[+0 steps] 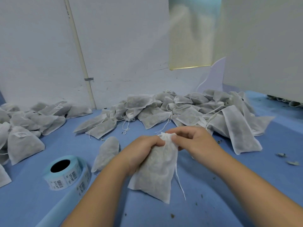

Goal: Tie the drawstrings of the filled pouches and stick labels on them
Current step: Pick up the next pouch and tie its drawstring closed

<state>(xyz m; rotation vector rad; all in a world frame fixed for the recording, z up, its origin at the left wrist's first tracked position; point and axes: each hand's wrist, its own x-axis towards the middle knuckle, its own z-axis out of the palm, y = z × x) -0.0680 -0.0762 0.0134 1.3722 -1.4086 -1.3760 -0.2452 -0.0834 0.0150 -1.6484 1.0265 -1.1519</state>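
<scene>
Both hands met on one filled pouch (157, 171) in the middle of the blue surface (229, 185), closer to its near edge. The left hand (144, 145) gripped the pouch just under its gathered neck, fingers curled round the cloth. The right hand (191, 140) pinched the bunched top between thumb and fingertips. The pouch was tilted, with its neck raised toward the far edge and its bottom toward the near edge; whether the bottom touched the surface could not be told. A white drawstring (179, 182) hung loose from the neck down the pouch's right side.

Just left of the left wrist lay a single pouch (107, 153), flat on the surface. Farther left, near the left edge, a label roll (65, 172) on blue backing lay with its core opening upward. A strip of barcode labels trailed from it toward the near edge.

Along the far edge, a heap of filled pouches (188, 112) spread to the far right corner, their strings loose among them. At the left edge sat a second group of pouches (24, 128), several bearing barcode stickers. A few dried plant scraps (282, 155) lay near the right edge.
</scene>
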